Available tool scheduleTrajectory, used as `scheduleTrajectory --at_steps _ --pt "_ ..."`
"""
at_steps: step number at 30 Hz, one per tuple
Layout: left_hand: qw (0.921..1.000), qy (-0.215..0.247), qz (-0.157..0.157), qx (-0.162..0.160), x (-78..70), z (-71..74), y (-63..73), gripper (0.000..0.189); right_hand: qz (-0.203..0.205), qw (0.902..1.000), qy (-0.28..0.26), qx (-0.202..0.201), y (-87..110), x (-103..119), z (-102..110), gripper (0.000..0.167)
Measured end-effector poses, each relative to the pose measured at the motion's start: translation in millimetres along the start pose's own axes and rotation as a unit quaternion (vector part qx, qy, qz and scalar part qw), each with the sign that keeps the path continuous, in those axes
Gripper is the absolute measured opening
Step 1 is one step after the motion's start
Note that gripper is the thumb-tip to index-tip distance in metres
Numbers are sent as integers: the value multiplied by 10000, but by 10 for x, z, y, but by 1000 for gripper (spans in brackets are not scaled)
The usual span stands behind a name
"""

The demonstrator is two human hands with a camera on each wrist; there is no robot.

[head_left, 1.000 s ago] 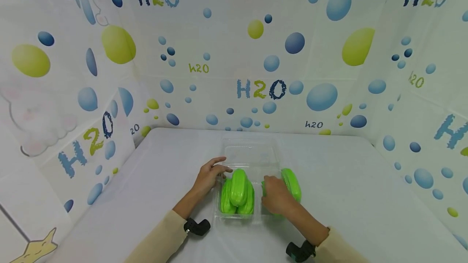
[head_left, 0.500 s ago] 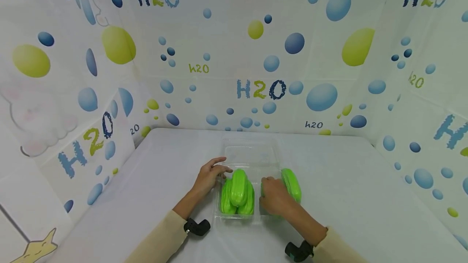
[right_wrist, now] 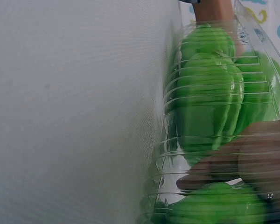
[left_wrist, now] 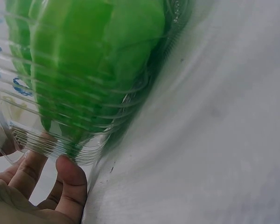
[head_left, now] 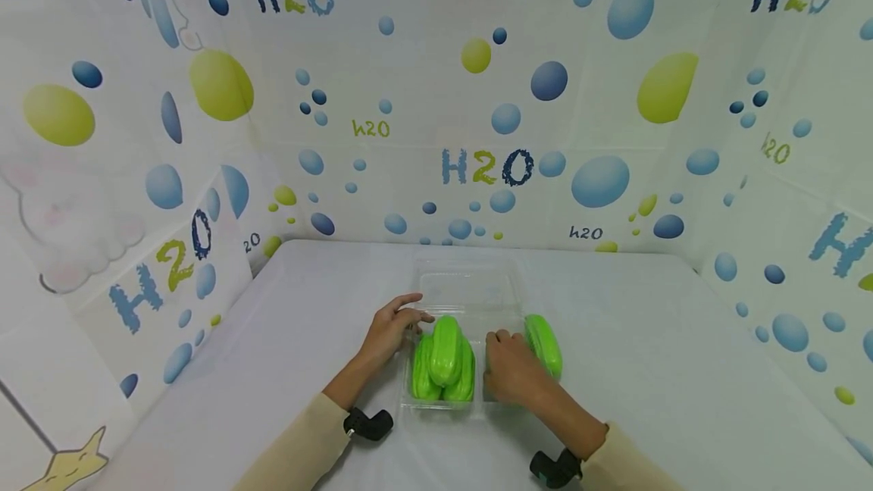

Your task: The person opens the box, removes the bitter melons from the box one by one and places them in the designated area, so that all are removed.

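A clear plastic clamshell box (head_left: pixel 436 409) lies open on the white table. Its left half holds several bright green ridged gourds (head_left: pixel 445 351), one lying on top of the others. My left hand (head_left: pixel 386 333) holds the box's far left corner; thumb and fingers meet the ribbed wall in the left wrist view. Curled down inside the right half, my right hand (head_left: pixel 514 370) grips a green gourd that it mostly hides. Another green gourd (head_left: pixel 543 345) leans just right of that hand. Through the plastic, the right wrist view shows my thumb (right_wrist: pixel 210 172) between green shapes.
The transparent lid (head_left: pixel 467 290) lies folded back behind the box. A white cloth covers the table (head_left: pixel 614 370). Printed curtains with bubbles and "H2O" lettering enclose the back (head_left: pixel 423 82) and sides. A dark wrist camera (head_left: pixel 368 424) sits on each forearm.
My right hand has shifted slightly left inside the box, covering more of the green beneath it. The left hand, the box and the stacked gourds stay put.
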State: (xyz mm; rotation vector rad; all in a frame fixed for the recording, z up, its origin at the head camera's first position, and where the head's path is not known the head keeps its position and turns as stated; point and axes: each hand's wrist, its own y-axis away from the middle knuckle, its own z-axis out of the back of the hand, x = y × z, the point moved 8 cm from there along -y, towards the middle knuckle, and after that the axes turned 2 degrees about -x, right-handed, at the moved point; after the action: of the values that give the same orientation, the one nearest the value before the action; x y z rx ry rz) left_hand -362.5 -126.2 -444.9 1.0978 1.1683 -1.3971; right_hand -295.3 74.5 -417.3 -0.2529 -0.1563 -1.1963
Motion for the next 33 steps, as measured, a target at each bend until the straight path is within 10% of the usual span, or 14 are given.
scheduleTrajectory --at_steps 15,25,33 --pt "10000 22 24 -27 5 2 -5 43 -24 9978 -533 -382 -41 -29 48 9" --pt "10000 44 16 -59 13 -11 -10 44 -109 9913 -1090 -731 -5 -47 156 51" --pt "10000 79 5 6 8 -12 -8 43 -242 9849 -1373 -1026 2 -78 214 53"
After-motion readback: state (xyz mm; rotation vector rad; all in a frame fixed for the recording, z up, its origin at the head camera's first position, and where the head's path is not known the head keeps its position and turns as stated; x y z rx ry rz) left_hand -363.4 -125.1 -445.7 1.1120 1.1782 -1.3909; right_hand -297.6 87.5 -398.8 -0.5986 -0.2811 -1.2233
